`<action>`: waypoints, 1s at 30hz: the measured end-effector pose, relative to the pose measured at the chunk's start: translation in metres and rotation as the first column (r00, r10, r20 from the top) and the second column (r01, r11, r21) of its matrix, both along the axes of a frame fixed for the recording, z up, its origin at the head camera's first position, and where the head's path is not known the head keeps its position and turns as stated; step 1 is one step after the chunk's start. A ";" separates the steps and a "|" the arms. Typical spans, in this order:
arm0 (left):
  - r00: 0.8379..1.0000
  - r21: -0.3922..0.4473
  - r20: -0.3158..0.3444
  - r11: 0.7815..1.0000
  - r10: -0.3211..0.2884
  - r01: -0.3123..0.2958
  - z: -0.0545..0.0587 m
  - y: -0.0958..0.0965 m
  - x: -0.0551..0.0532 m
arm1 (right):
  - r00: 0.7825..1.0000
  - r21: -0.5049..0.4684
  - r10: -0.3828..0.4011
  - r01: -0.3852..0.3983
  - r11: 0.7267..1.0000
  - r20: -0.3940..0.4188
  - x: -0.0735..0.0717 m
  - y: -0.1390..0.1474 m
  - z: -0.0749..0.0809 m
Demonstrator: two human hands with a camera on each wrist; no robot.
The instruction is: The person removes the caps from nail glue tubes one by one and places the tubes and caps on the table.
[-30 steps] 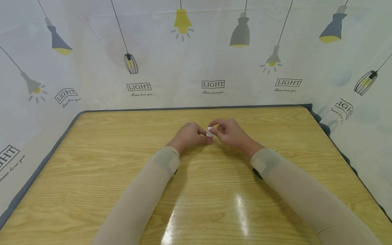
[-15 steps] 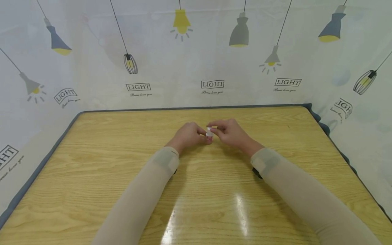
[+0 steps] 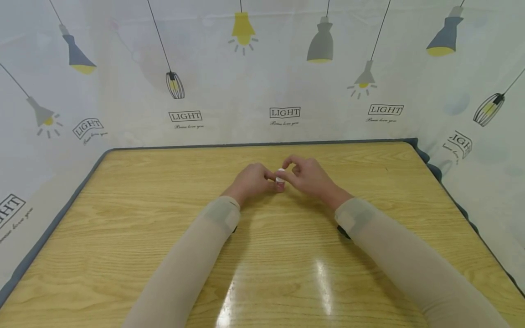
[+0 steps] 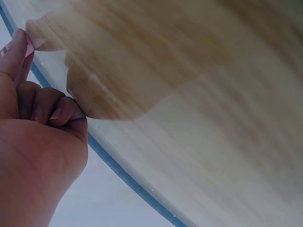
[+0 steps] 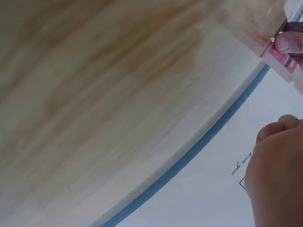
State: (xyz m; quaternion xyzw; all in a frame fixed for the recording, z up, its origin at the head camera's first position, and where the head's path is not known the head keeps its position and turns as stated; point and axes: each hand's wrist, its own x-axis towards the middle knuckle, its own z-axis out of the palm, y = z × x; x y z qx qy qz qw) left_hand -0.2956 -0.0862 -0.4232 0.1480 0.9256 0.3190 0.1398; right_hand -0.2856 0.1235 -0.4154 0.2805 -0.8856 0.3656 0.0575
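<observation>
From the head view, a small bottle (image 3: 280, 186) is standing on the wood-look worktop (image 3: 164, 232), right between the two hands. The right wrist view shows the pink label (image 5: 285, 59) way better, plus the worktop's glossy reflection of the left hand (image 3: 253, 180). The left wrist view is the one that shows that hand's lower fingers tucked into the palm. Both wrist views chop the bottle off at the frame edge, and the right hand's (image 3: 308, 176) thumb and index are out of its own wrist shot. Thumb partly covers the white cap (image 3: 280, 170), so I can't tell if it's fully seated. Left hand's clamped on the bottle, thumb against index; right's pinching the cap, thumb across it, index arched.
</observation>
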 end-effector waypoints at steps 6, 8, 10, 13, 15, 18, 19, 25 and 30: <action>1.000 0.025 0.019 1.000 0.011 -0.011 0.001 0.000 0.002 | 0.998 0.022 -0.048 0.049 0.999 -0.045 0.002 -0.002 0.001; 1.000 0.028 0.019 1.000 0.011 -0.012 0.002 0.000 0.002 | 0.997 0.023 -0.047 0.048 0.999 -0.056 0.002 -0.003 0.000; 1.000 0.029 0.017 1.000 0.011 -0.011 0.002 0.000 0.003 | 0.997 0.023 -0.047 0.048 0.999 -0.063 0.001 -0.002 -0.001; 1.000 0.032 0.019 0.999 0.014 -0.014 0.002 0.000 0.003 | 0.997 0.023 -0.044 0.045 0.999 -0.067 0.000 -0.002 -0.002; 1.000 0.032 0.023 0.999 0.018 -0.019 0.002 0.000 0.003 | 0.997 0.025 -0.042 0.044 0.999 -0.066 -0.001 -0.002 -0.002; 0.999 0.031 0.026 0.999 0.022 -0.023 0.003 0.001 0.003 | 0.997 0.026 -0.039 0.040 0.999 -0.064 -0.001 -0.002 -0.001; 0.999 0.029 0.026 0.999 0.022 -0.023 0.003 0.001 0.003 | 0.997 0.027 -0.038 0.040 0.999 -0.066 -0.001 -0.002 -0.001; 1.000 0.028 0.021 0.999 0.021 -0.021 0.003 0.001 0.003 | 0.996 0.021 -0.032 0.034 0.999 -0.088 0.000 -0.002 -0.001; 0.999 0.028 0.025 0.999 0.021 -0.021 0.003 0.001 0.002 | 0.994 0.015 -0.026 0.028 0.999 -0.102 0.001 -0.002 -0.001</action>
